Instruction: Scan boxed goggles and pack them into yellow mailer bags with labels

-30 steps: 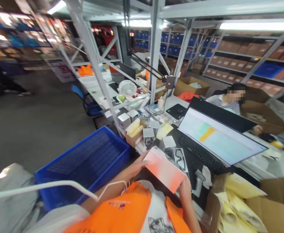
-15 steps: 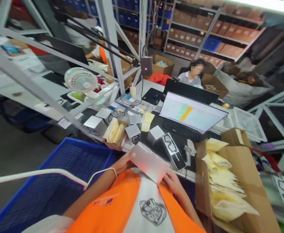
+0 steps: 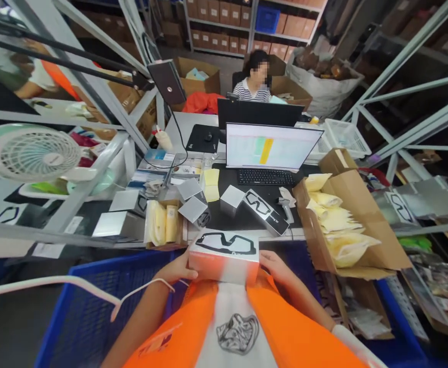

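A silver goggles box (image 3: 224,255) is held close to my chest, its printed goggle outline facing up. My left hand (image 3: 182,267) grips the box's left end, thumb along the near side. At the opposite end, my right hand (image 3: 275,266) is closed on the box, its fingertips partly hidden behind it. Beyond it on the desk lies another goggles box (image 3: 265,210) with the same outline. Plain silver boxes (image 3: 232,199) stand to its left. A barcode scanner (image 3: 285,209) rests by the lying box's right end.
A monitor (image 3: 272,145) and keyboard (image 3: 265,177) stand on the desk. Yellow padded envelopes (image 3: 333,220) fill a carton at the right. A small carton (image 3: 173,222) sits front left; a blue crate (image 3: 93,296) is below. A co-worker (image 3: 254,79) sits behind the monitors.
The box has turned in my hands; a plain silver face with lettering showed before, and the goggle outline shows now. My view has swung to the right.
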Motion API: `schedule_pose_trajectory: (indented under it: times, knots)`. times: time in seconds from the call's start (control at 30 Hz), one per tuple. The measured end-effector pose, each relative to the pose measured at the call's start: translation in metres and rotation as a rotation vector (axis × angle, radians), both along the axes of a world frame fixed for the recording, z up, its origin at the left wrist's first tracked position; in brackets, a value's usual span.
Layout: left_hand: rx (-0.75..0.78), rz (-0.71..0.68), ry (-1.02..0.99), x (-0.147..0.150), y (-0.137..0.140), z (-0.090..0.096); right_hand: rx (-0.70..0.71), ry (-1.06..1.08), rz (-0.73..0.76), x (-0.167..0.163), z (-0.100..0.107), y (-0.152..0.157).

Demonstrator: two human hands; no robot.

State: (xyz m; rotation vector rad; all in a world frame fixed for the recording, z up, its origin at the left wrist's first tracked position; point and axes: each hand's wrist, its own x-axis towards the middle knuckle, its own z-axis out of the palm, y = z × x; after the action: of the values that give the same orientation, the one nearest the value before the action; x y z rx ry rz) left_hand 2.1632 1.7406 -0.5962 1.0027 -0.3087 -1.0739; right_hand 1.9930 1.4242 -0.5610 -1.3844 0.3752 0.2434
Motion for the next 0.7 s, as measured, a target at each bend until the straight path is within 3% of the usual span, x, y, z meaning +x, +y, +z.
schedule_pose_trajectory:
  times: [0.2, 0.37, 0.47, 0.57, 0.7]
  knots:
    - [0.056, 0.239, -0.151, 0.013, -0.009, 0.014, -0.020, 0.012, 0.040, 0.006, 0.025, -0.008]
    - [0.023, 0.382, -0.402, 0.029, -0.010, 0.030, -0.138, -0.029, 0.155, 0.017, 0.056, -0.039]
    - [0.039, 0.436, -0.414, 0.042, -0.009, 0.034, -0.238, -0.064, 0.209, 0.025, 0.069, -0.063]
    - [0.024, 0.513, -0.290, 0.052, -0.014, 0.032, -0.460, -0.063, 0.227, 0.045, 0.075, -0.083]
    - [0.122, 0.632, -0.012, 0.059, -0.018, 0.027, -0.963, -0.218, 0.030, 0.081, 0.087, -0.077]
